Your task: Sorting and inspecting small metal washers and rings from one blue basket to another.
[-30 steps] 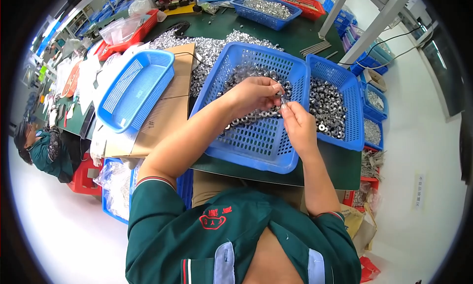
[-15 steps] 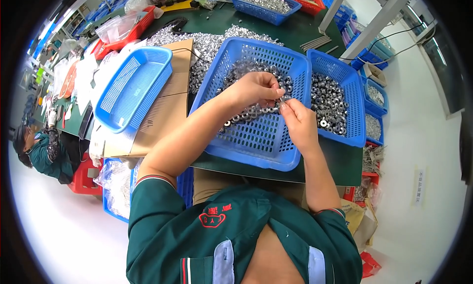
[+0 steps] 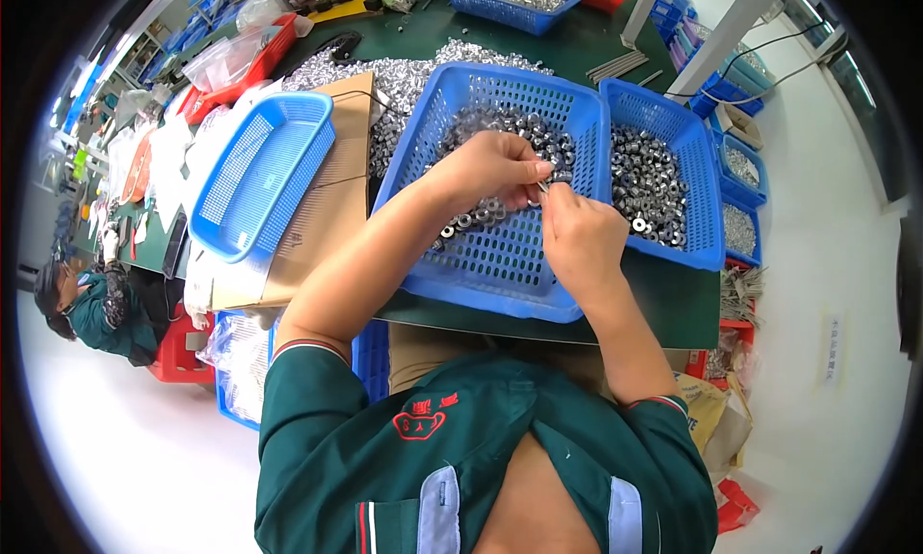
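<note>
My left hand [image 3: 492, 170] and my right hand [image 3: 585, 235] meet above a large blue perforated basket [image 3: 486, 302]. Between their fingertips is a thin, shiny metal piece [image 3: 544, 184], too small to make out its exact kind. Both hands are closed, thumbs pressed against the fingers, and each seems to grip this piece. Under them, small ring-shaped metal parts [image 3: 524, 122] lie heaped in the far part of the basket, partly hidden by my left hand. The basket's near floor shows bare slots.
On the right stands another blue basket [image 3: 713, 251] of similar parts. A light blue basket [image 3: 260, 184] rests on cardboard [image 3: 336, 203] to the left. Loose silver parts [image 3: 409, 83] are piled behind. Thin rods [image 3: 617, 66] lie near a table post [image 3: 646, 11]. Another person [image 3: 101, 309] sits far left.
My right hand has turned so that its back now faces up, its fingertips still at the small metal piece. My left hand keeps nearly the same place. The whole view has shifted slightly.
</note>
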The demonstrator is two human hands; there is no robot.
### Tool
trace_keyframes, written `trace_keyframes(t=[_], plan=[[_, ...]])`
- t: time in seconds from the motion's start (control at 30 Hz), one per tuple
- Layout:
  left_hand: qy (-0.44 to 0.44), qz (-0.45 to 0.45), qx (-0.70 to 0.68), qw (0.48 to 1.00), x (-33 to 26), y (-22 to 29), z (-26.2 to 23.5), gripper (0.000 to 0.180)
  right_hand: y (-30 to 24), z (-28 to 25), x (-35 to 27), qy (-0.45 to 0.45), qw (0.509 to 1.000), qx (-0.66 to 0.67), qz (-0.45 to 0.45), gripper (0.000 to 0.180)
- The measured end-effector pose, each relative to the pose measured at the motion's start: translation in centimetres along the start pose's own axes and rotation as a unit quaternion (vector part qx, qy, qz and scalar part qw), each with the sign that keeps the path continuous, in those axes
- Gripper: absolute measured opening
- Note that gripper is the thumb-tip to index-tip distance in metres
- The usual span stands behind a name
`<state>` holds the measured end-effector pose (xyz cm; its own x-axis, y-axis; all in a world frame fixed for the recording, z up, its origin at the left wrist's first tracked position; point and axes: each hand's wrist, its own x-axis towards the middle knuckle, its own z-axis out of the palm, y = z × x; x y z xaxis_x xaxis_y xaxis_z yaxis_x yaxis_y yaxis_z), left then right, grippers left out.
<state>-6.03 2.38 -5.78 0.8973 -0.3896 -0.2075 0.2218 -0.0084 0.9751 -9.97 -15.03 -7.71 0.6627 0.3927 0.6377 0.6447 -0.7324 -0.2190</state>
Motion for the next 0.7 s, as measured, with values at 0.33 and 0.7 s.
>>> trace_keyframes(t=[0.33,0.7], plan=[[-0.047,0.114,-0.008,0.992,0.5,-0.1,-0.8,0.018,2.1,-1.0,1.6,-0.196,0.673,0.62,0.352,0.026],[0.047,0.05,0.601,0.796,1.5,-2.7,-2.3,0.018,1.2,-0.1,-0.2,-0.157,0.796,0.509,0.288,0.023]])
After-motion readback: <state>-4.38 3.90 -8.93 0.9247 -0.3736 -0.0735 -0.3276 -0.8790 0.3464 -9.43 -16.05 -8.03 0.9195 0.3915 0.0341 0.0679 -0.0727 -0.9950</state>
